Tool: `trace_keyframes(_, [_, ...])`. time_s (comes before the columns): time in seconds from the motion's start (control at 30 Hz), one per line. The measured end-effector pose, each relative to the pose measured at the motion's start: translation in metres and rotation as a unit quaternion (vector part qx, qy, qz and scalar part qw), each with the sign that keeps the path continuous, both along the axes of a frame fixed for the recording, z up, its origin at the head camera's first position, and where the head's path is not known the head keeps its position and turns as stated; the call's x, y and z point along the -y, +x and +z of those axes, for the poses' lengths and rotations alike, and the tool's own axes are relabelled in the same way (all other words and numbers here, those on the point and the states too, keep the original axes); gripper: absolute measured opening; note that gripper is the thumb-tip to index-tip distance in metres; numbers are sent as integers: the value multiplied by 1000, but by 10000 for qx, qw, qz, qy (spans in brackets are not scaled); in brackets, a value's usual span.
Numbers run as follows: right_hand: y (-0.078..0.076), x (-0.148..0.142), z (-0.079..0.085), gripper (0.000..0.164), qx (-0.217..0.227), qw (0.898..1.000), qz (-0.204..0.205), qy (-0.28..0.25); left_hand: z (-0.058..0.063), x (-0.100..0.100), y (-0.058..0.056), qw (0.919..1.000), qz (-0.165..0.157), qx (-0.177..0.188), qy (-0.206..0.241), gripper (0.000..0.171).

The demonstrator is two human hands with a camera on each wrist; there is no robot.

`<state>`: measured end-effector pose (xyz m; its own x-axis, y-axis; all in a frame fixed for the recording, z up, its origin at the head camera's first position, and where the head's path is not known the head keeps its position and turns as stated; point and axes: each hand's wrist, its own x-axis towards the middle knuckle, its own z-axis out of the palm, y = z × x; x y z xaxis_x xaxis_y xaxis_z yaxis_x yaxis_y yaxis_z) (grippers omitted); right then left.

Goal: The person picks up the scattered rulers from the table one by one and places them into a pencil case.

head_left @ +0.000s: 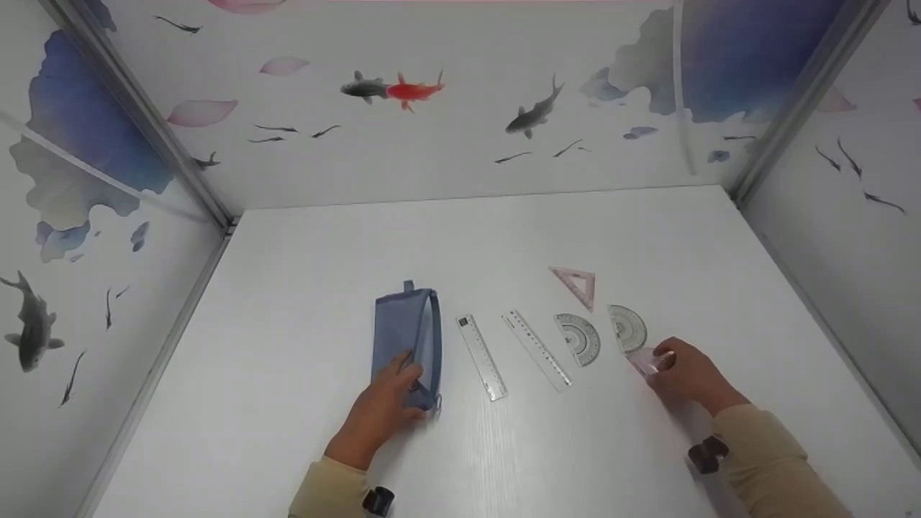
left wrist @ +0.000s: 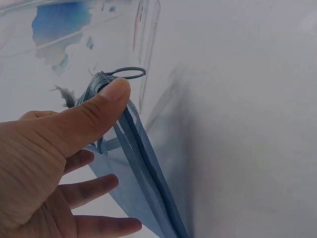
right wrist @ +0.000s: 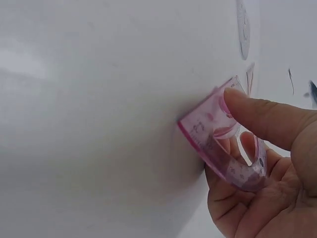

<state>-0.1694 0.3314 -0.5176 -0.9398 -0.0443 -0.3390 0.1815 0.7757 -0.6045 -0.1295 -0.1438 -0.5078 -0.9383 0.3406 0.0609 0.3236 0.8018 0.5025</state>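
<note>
A blue mesh zip pouch (head_left: 397, 324) lies lengthwise on the table. My left hand (head_left: 385, 406) pinches its near end, the thumb (left wrist: 111, 96) over the zip edge close to a small loop and the other fingers spread along the far side. My right hand (head_left: 691, 370) holds a see-through pink set square (right wrist: 200, 131) between thumb and fingers, tilted with one corner down at the tabletop. In the head view that set square meets the lower edge of a clear protractor (head_left: 630, 329).
Between the hands lie two clear rulers (head_left: 483, 360) side by side and a second protractor (head_left: 580, 339). Farther back is another pink set square (head_left: 591, 290). Printed panels with fish (head_left: 414, 91) wall the white table (head_left: 302, 288) on three sides.
</note>
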Motion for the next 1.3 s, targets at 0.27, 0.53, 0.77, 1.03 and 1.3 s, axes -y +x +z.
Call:
trace_keyframes(0.27, [-3, 0, -2, 45, 21, 9996, -137, -249, -1, 1, -1, 10000, -1, -27, -13, 58])
trace_keyframes(0.53, [-5, 6, -2, 49, 42, 9954, -467, -841, -1, 0, -1, 9999, 5, -84, -96, 61])
trace_keyframes(0.77, [-7, 20, 4, 55, 92, 9856, -804, -1483, -1, -1, -1, 10000, 35, -82, -4, 59])
trace_keyframes(1.03, [-13, 40, 13, 55, 39, 9795, -980, -1759, -1, -2, -1, 9997, 79, -216, -97, 60])
trace_keyframes(1.3, [-21, 56, 15, 54, 145, 9693, -1184, -2151, -3, -2, -1, 9998, 73, -198, -16, 60])
